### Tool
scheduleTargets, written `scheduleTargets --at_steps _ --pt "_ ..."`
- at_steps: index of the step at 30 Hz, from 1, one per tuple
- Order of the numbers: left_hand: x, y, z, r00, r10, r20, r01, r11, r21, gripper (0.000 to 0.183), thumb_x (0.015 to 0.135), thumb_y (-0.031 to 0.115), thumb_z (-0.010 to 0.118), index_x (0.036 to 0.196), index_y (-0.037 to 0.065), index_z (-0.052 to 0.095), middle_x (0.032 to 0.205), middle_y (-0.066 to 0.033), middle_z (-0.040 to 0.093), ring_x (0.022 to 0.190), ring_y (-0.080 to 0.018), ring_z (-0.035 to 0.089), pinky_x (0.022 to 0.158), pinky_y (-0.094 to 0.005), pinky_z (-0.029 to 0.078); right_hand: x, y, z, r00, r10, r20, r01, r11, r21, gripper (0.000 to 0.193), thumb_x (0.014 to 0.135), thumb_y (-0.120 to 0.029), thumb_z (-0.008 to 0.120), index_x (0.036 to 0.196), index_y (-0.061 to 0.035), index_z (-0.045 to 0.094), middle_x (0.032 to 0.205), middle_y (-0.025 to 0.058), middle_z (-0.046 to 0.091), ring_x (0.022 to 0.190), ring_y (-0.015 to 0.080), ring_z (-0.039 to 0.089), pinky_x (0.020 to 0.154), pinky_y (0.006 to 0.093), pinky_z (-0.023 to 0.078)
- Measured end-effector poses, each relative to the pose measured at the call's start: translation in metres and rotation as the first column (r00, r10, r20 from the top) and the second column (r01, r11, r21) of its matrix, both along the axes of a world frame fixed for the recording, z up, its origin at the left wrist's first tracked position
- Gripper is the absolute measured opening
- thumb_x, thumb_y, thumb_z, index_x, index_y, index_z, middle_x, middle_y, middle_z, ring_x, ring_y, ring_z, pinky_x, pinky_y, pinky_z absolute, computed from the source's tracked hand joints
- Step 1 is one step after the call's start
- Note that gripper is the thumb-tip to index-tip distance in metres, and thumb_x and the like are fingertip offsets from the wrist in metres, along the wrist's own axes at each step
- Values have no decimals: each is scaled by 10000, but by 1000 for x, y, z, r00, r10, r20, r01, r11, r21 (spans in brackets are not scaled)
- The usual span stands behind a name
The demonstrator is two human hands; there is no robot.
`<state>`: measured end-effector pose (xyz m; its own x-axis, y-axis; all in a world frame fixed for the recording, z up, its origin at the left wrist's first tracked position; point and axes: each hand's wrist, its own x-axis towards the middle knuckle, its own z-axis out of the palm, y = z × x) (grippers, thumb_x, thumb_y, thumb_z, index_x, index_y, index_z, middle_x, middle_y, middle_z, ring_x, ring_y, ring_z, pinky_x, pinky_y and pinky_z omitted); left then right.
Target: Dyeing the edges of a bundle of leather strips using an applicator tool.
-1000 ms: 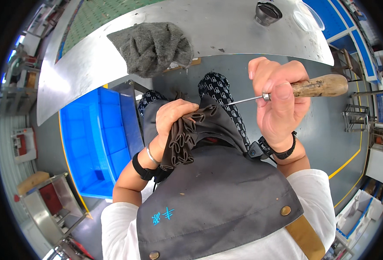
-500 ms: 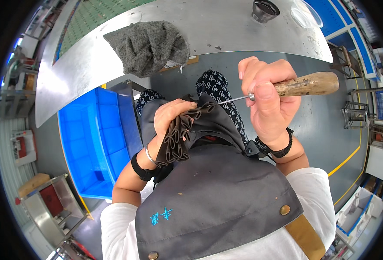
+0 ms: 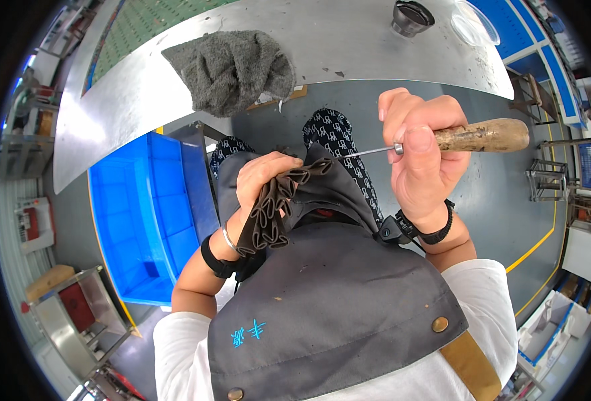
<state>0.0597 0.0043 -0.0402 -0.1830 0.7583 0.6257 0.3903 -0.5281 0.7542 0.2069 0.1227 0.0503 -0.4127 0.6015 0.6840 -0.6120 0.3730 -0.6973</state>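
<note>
Right hand (image 3: 425, 164): awl (image 3: 479, 136) eased slightly rightward | left hand (image 3: 261, 176): holds brown folds (image 3: 269, 214)

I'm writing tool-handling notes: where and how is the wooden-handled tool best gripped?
Probably by its wooden handle, coming from the person's right: that thick, rounded end sticks out free beyond the right hand, while the thin metal shaft points left.

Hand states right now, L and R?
Left hand: closed, holding a folded dark brown bundle.
Right hand: closed, holding a wooden-handled tool with a thin metal shaft.
</note>
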Motion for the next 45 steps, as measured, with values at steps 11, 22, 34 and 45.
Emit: scheduleTargets --at_steps 11,22,34,45 --pt "2 1 0 998 -18 67 19 1000 -10 149 777 -55 518 907 16 497 705 -104 544 583 -160 537 536 -242 431 4 1 -4 998 -26 60 14 982 186 140 750 14 593 772 -49 470 643 -10 455 568 91 355 532 235 308" --pt "5 -3 -4 990 121 66 -108 979 -172 37 836 57 493 833 21 492 643 -57 523 581 -122 501 548 -239 410 20 109 15 872 -459 168 470 882 -31 142 816 -160 584 822 -29 527 655 4 517 603 57 468 562 178 378" --pt "4 3 1 989 150 -11 -148 956 -252 123 711 2 622 793 -14 532 632 -89 559 492 -165 542 480 -240 420 18 167 -6 652 -708 273 669 706 234 227 724 -221 681 764 -31 564 706 -5 531 638 88 463 598 224 389" --pt "4 6 -8 987 123 102 -98 969 -226 137 703 -4 631 795 -10 531 629 -93 560 496 -164 525 484 -239 411 17 173 -13 603 -729 323 694 679 238 208 739 -214 670 765 -27 583 704 -10 539 633 75 447 583 220 370"
